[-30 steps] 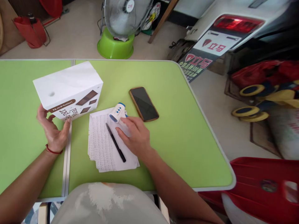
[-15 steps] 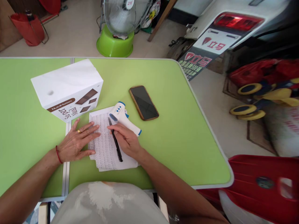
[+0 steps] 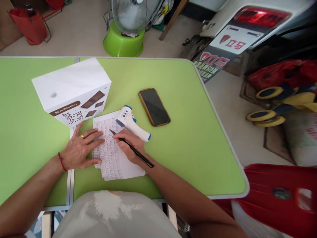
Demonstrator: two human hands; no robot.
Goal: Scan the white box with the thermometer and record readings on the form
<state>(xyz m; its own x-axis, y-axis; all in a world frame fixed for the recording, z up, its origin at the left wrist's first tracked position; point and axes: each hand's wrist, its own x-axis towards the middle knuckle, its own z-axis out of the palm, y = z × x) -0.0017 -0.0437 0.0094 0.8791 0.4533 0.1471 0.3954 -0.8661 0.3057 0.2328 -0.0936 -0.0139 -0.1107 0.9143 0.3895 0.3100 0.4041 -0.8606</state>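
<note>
Sheets of paper covered in rows of small handwriting lie on the green table, their right part blank. My left hand rests flat on the left edge of the paper with its fingers spread. Between the fingertips of my right hand is a black pen, its tip pointing up and left over the written rows. Whether the tip touches the paper I cannot tell. Just above that hand, an infrared thermometer, white with blue ends, lies on the upper right of the sheets; the hand partly covers the paper.
A white NutriMotion box stands behind my left hand. Right of the thermometer lies a phone in a brown case. Beyond the green table are a fan on a green basin and a red chair.
The pen has swung in my right hand: its back end now points right across the wrist, and its tip sits further left and lower. My left hand stays put. The view has shifted slightly.
</note>
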